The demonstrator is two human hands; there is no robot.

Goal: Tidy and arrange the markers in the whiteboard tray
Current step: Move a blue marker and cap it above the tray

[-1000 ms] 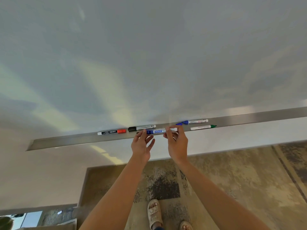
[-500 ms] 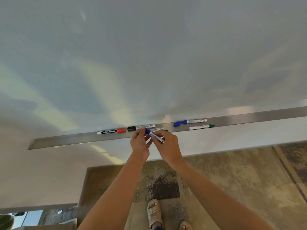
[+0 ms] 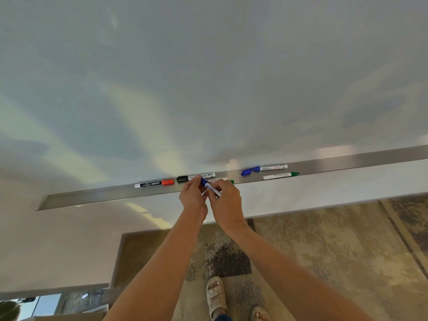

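Note:
A long metal tray (image 3: 92, 195) runs under the whiteboard (image 3: 208, 77). Both my hands hold one blue-capped marker (image 3: 209, 186) just above the tray's middle, tilted. My left hand (image 3: 193, 196) pinches its blue cap end; my right hand (image 3: 225, 200) grips its white barrel. In the tray lie a red-capped marker (image 3: 154, 183), a black-capped marker (image 3: 195, 177), a green-capped marker (image 3: 225, 180) partly hidden behind my right hand, another blue-capped marker (image 3: 264, 169) and a second green-capped marker (image 3: 280, 175).
Below the tray is a pale wall and a patterned brown rug (image 3: 324, 239). My sandalled feet (image 3: 216, 295) stand on the rug. A window or glass pane (image 3: 34, 304) shows at the bottom left.
The blue marker, lying flat in the tray a second ago, has been lifted and tilted by both hands. This uncovered a green-capped marker behind it. The other markers have not moved.

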